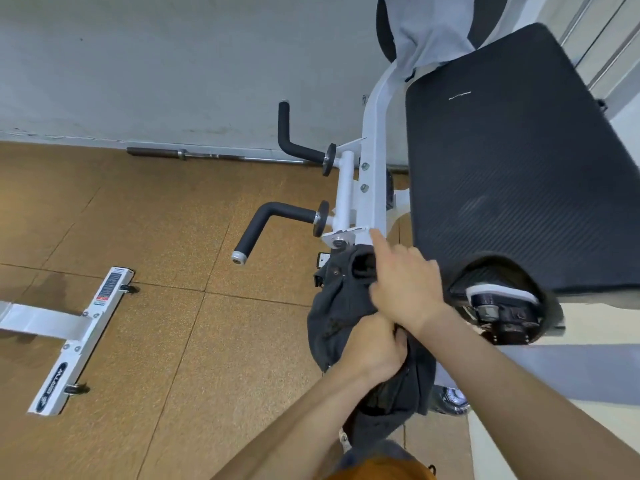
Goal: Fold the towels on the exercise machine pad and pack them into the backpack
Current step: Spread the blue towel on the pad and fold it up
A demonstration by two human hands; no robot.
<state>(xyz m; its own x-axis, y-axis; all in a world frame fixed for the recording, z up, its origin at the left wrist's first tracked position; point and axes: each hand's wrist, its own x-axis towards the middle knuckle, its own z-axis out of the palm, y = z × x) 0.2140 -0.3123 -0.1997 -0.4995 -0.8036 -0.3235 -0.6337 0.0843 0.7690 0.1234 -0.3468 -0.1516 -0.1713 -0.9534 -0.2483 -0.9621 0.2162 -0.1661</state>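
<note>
"Brown gym floor [173,341], white machine frame [374,133]. Where was the backpack [332,313]?"

"Just beside the black pad [512,161]. The left hand [377,348] clenched its fabric; the right hand [408,289] gripped its mouth, forefinger out."

"Which step?"

"Opening the bag, I'd judge. A grey towel [426,32] hung unfolded beyond the pad and needed fetching and folding."

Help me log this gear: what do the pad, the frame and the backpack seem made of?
Pad: black vinyl-like cover, matte, fine ribbed lines. Frame: white painted metal, glossy, bolted. Backpack: dark grey woven fabric, probably canvas, soft and creased.
</note>
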